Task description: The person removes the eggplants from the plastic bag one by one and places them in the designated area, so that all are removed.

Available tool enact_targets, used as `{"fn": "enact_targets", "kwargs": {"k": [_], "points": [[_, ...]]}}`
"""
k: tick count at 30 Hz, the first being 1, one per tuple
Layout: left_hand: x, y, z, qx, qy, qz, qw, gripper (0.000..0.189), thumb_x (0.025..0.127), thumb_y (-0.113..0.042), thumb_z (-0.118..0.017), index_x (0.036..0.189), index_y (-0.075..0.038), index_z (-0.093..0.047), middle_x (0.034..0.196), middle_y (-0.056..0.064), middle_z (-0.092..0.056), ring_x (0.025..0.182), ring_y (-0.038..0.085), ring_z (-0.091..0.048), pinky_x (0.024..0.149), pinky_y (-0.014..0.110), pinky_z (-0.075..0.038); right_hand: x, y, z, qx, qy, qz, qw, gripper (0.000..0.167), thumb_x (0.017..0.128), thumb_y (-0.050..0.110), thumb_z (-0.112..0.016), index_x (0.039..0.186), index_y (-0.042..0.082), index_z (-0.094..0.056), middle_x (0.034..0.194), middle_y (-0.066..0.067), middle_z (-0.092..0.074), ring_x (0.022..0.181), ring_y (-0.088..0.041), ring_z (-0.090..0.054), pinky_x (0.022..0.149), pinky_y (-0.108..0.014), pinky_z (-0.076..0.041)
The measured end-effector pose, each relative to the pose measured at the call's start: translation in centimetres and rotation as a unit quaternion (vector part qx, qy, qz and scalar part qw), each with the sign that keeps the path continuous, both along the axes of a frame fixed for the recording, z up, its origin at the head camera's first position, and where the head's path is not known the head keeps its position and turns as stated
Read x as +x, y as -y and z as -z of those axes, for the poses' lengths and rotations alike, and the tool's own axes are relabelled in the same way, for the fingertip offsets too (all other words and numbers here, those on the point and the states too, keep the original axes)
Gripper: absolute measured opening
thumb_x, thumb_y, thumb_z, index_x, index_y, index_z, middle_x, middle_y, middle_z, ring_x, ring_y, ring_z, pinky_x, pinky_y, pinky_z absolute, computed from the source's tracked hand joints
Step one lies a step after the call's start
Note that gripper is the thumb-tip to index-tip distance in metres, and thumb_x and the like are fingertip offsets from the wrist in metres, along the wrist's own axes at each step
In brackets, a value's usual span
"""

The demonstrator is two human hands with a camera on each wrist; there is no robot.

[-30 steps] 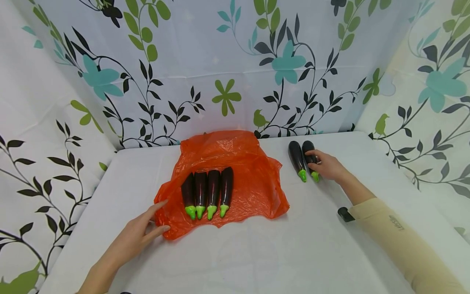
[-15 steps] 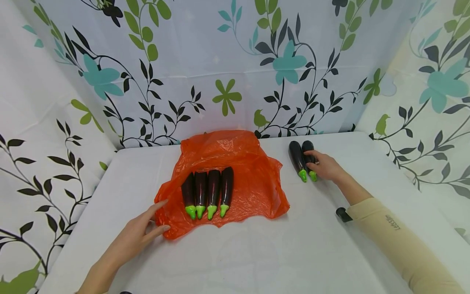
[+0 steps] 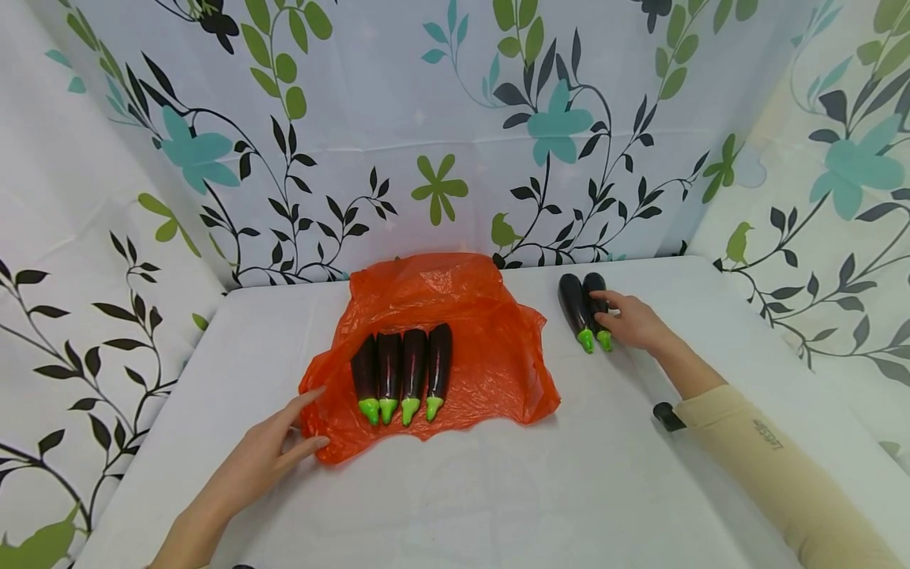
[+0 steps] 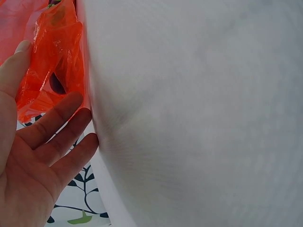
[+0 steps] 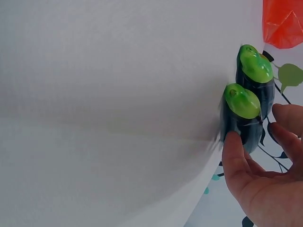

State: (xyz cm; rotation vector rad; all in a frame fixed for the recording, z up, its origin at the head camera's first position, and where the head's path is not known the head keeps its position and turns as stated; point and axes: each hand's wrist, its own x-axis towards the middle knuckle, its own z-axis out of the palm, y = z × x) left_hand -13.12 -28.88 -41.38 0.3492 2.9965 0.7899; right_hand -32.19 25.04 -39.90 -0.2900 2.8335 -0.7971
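Observation:
Several dark purple eggplants (image 3: 414,367) with green stems lie side by side on an orange plastic bag (image 3: 490,371). My left hand (image 3: 266,450) touches the bag's left edge, fingers extended and thumb apart, as the left wrist view (image 4: 33,175) also shows. To the right of the bag, two more eggplants lie next to each other. My right hand (image 3: 633,320) holds the right one of that pair (image 3: 596,284), its fingers curled over the body. In the right wrist view, the thumb is against that eggplant (image 5: 241,120); the other eggplant (image 5: 255,71) lies beside it.
A white cloth covers the table (image 3: 483,498). Patterned curtains (image 3: 398,118) with leaves and flowers stand behind it and on both sides. A small black object (image 3: 668,416) shows by the right sleeve.
My right hand has shifted the right eggplant slightly left, so its stem end sits closer to its neighbour. The left hand, the bag and the eggplants on it stay as they were.

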Motion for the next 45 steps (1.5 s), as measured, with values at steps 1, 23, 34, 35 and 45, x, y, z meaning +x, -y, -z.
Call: {"fn": "enact_targets", "kwargs": {"k": [1,23,34,35,45], "points": [[0.0,0.0,0.0,0.0,-0.001,0.0,1.0,0.072,0.087,-0.044,-0.071,0.146,-0.014,-0.043,0.096,-0.002,-0.057,0.087,0.016,-0.054,0.074,0.031,-0.053,0.1,0.0,-0.1,0.0,0.002,0.004,1.0,0.05,0.103,0.019,-0.048,0.148,0.003,-0.035,0.144,-0.036,-0.036,0.126,-0.051,-0.043,0.1,-0.061,-0.038],[0.0,0.0,0.1,-0.001,-0.01,0.007,0.9999,0.071,0.087,-0.042,-0.071,0.145,-0.014,-0.042,0.095,-0.002,-0.057,0.085,0.015,-0.054,0.074,0.031,-0.053,3.9,2.4,-4.2,-0.076,-0.069,0.031,0.9942,0.056,0.1,0.031,-0.055,0.147,0.007,-0.039,0.141,-0.023,-0.044,0.126,-0.039,-0.049,0.094,-0.054,-0.047],[0.0,0.0,0.0,-0.001,-0.009,0.006,0.9999,0.072,0.087,-0.043,-0.071,0.146,-0.014,-0.042,0.097,-0.002,-0.057,0.086,0.015,-0.054,0.075,0.032,-0.053,7.2,5.1,-7.2,-0.127,-0.109,0.02,0.9857,0.055,0.099,0.035,-0.058,0.146,0.011,-0.043,0.142,-0.016,-0.047,0.123,-0.034,-0.051,0.096,-0.05,-0.047],[0.0,0.0,0.0,-0.001,-0.009,0.006,0.9999,0.072,0.087,-0.043,-0.071,0.146,-0.014,-0.042,0.097,-0.001,-0.057,0.086,0.015,-0.054,0.075,0.033,-0.053,7.5,5.4,-7.4,-0.134,-0.112,0.017,0.9846,0.054,0.099,0.034,-0.058,0.145,0.012,-0.044,0.142,-0.015,-0.047,0.123,-0.033,-0.052,0.095,-0.048,-0.048],[0.0,0.0,0.0,0.0,-0.007,0.008,0.9999,0.072,0.087,-0.043,-0.071,0.146,-0.014,-0.042,0.093,-0.003,-0.055,0.085,0.015,-0.052,0.073,0.031,-0.052,10.6,7.7,-9.0,-0.162,-0.141,-0.038,0.976,0.047,0.097,0.024,-0.062,0.141,0.013,-0.051,0.134,-0.008,-0.052,0.114,-0.025,-0.057,0.091,-0.041,-0.051]]}}
